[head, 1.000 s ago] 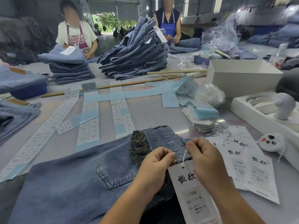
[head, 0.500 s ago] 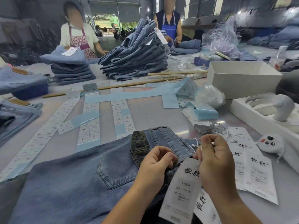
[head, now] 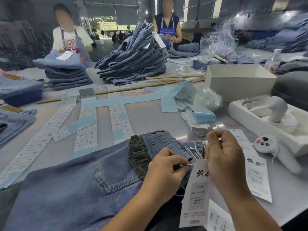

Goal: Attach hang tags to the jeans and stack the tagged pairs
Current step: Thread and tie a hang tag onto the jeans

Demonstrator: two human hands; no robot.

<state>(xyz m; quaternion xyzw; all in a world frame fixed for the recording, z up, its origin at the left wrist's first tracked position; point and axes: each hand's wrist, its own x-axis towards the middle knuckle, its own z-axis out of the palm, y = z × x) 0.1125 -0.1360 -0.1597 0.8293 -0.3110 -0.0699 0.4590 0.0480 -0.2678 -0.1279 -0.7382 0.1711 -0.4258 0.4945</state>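
Around the open white box on the worktop: two far stacks of jeans, two wooden sticks, two other workers, two hands.

Jeans lie across the lower left of the worktop, with label strips behind them at centre. A jeans stack sits upper centre, an open box at upper right, and loose hang tags at lower right.
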